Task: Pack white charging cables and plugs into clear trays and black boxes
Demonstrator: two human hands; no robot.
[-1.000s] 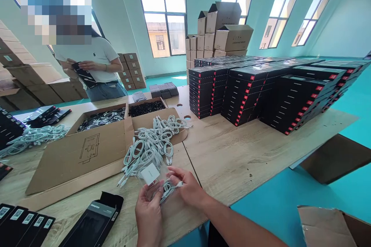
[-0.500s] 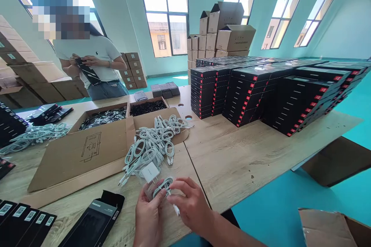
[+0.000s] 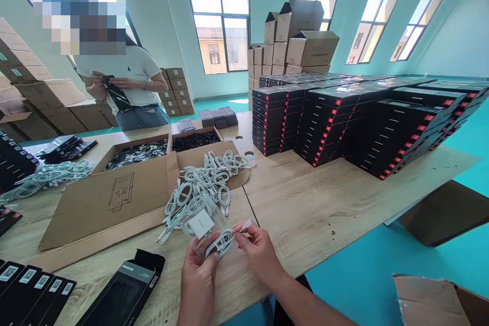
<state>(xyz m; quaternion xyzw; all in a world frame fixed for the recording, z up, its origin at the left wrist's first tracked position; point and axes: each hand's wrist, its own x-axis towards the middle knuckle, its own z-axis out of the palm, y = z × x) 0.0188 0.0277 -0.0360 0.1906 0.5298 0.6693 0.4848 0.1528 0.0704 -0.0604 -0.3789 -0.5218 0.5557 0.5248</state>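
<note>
My left hand (image 3: 198, 277) grips a clear plastic tray (image 3: 219, 219) that carries a white power adapter (image 3: 201, 224) with its prongs pointing down. A coiled white charging cable (image 3: 220, 245) lies at the near end of the tray, under my left thumb. My right hand (image 3: 260, 257) is closed in a pinch on the cable's free end, whose white plug (image 3: 247, 224) sticks out past the fingertips. Just beyond the tray lies a pile of coiled white cables (image 3: 204, 183). At lower left, a black box (image 3: 122, 290) has its end flap open.
An open carton (image 3: 133, 155) with small packets stands beside a carton of small black pieces (image 3: 196, 141). Tall stacks of black boxes (image 3: 324, 122) occupy the table's right side. Across the table a person (image 3: 122, 81) holds a black box. More black boxes (image 3: 30, 290) lie lower left.
My right hand has drawn the cable's end away from the coil, and the plug now points up and right instead of down. The left hand and tray have shifted slightly right.
</note>
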